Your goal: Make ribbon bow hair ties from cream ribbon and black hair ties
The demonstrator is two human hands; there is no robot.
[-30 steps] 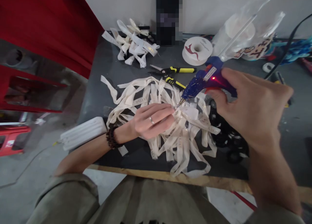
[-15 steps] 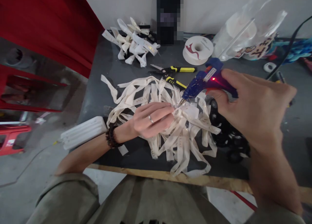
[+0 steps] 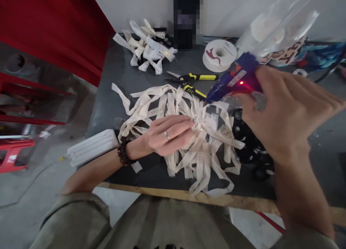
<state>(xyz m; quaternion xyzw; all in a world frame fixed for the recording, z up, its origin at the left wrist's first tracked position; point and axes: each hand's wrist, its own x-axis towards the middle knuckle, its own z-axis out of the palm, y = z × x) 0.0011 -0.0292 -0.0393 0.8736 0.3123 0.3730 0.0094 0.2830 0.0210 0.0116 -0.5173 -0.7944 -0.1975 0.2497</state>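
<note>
My left hand (image 3: 171, 134), with a ring on one finger, is closed in a pinch on a cream ribbon bow (image 3: 199, 124). Its fingertips and the exact spot they grip are partly hidden. Beneath and around it spreads a heap of cream printed ribbon strips (image 3: 204, 162). My right hand (image 3: 289, 108) is wrapped round a blue glue gun (image 3: 233, 77) with a red light lit on its side. The gun's tip points down and left, a little above and to the right of the bow, apart from it.
Yellow-and-black snips (image 3: 193, 77) lie behind the ribbons. A ribbon spool (image 3: 219, 56) and finished-looking bows (image 3: 150, 48) stand farther back. Black hair ties (image 3: 255, 151) are heaped at right, near my right wrist. A white ridged block (image 3: 93, 147) sits at the left edge.
My right hand has lifted the glue gun up and to the right, taking its nozzle off the bow. My left hand has stayed nearly still.
</note>
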